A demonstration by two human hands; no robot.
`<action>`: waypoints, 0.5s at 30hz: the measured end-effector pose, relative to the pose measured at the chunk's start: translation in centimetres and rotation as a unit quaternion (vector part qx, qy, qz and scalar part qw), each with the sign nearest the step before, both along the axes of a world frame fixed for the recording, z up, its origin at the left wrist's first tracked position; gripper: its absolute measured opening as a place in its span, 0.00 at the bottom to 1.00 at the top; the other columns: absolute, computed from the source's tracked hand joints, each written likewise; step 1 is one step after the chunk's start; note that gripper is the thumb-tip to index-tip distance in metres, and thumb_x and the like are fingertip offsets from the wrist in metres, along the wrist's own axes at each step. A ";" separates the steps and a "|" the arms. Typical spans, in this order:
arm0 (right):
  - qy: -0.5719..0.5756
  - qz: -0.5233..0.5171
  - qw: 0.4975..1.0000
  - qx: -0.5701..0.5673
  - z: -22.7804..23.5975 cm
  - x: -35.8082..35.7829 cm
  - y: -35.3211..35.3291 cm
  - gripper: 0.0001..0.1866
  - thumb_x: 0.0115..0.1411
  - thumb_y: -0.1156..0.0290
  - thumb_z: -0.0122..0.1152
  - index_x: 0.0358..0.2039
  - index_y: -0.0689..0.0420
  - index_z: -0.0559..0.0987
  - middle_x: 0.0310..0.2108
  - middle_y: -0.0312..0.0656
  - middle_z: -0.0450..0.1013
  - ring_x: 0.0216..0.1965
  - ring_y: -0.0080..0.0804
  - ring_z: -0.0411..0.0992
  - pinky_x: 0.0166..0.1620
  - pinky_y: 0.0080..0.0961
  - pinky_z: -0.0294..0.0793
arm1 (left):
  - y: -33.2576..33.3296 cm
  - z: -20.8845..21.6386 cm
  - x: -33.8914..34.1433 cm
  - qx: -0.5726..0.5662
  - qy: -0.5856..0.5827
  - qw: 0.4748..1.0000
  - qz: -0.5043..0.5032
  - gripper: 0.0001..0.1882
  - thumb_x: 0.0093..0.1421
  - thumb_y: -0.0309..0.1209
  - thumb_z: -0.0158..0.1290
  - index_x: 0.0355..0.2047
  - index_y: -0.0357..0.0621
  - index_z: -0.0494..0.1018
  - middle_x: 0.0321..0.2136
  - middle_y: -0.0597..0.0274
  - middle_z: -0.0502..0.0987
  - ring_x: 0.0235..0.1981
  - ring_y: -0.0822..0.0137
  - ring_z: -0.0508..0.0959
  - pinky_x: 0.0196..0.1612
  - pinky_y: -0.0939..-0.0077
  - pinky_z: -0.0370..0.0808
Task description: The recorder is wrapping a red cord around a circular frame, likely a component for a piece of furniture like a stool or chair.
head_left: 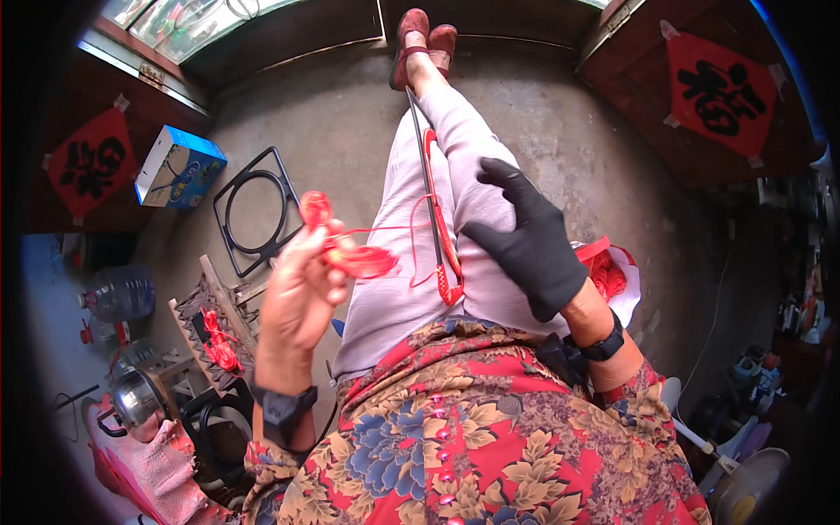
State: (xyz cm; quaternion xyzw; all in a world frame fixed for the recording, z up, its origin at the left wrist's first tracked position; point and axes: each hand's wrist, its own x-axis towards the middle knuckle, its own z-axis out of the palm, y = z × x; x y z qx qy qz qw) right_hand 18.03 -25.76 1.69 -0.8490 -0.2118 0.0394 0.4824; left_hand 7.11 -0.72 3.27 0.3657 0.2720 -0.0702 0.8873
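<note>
Floral top (pixel 468 429) nearest camera. Red cord bundle (pixel 366 261) held up left of the lap; fingers of the bare left hand (pixel 302 284) clamped on it, loops protruding. One strand runs from the bundle toward a red strip (pixel 449 284) lying with a dark rod (pixel 426 175) along the legs. Gloved right hand (pixel 529 236) over the right thigh, thumb and fingers apart; contact with trousers cannot be told. Farther out, left: wooden stool (pixel 210 304) bearing red cord, black ring frame (pixel 229 197), blue box (pixel 199 171); right: white bag (pixel 626 304) containing red material.
</note>
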 end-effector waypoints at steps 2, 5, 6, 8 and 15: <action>-0.083 0.086 0.993 -0.010 1.2 -0.6 1.7 0.35 0.43 0.61 0.75 0.51 0.59 0.72 0.47 0.48 0.72 0.52 0.46 0.69 0.56 0.36 0.66 | 0.2 4.2 -1.0 -0.040 -0.083 0.996 0.015 0.14 0.67 0.37 0.45 0.46 0.39 0.65 0.29 0.60 0.74 0.23 0.74 0.72 0.22 0.81 0.70; -0.134 0.278 0.950 -0.040 1.5 -0.4 4.0 0.23 0.48 0.65 0.70 0.44 0.59 0.77 0.44 0.47 0.74 0.51 0.44 0.70 0.52 0.36 0.68 | -0.5 8.6 -2.0 -0.116 -0.252 0.959 0.060 0.14 0.68 0.37 0.42 0.44 0.38 0.61 0.25 0.58 0.71 0.25 0.70 0.72 0.26 0.75 0.73; -0.010 0.304 0.952 -0.027 1.6 -0.3 4.2 0.12 0.52 0.68 0.66 0.37 0.60 0.79 0.36 0.47 0.76 0.42 0.39 0.74 0.46 0.32 0.71 | 0.0 9.6 -2.2 -0.093 -0.277 0.954 0.064 0.13 0.69 0.37 0.41 0.43 0.39 0.60 0.23 0.59 0.70 0.26 0.69 0.72 0.29 0.70 0.75; 0.294 0.233 0.914 0.155 3.6 -0.3 3.1 0.09 0.59 0.70 0.59 0.33 0.63 0.79 0.31 0.44 0.77 0.35 0.31 0.76 0.44 0.24 0.72 | 0.8 9.5 -2.2 0.004 -0.276 0.958 0.076 0.16 0.69 0.39 0.39 0.45 0.38 0.61 0.23 0.60 0.70 0.27 0.69 0.73 0.32 0.69 0.76; 0.498 0.103 0.814 0.279 4.7 -1.8 -2.3 0.11 0.60 0.68 0.56 0.33 0.64 0.78 0.24 0.41 0.75 0.28 0.25 0.74 0.38 0.20 0.71 | -2.4 -0.1 -0.4 0.289 -0.020 0.943 -0.165 0.21 0.54 0.30 0.60 0.48 0.39 0.69 0.28 0.67 0.74 0.25 0.75 0.76 0.27 0.83 0.72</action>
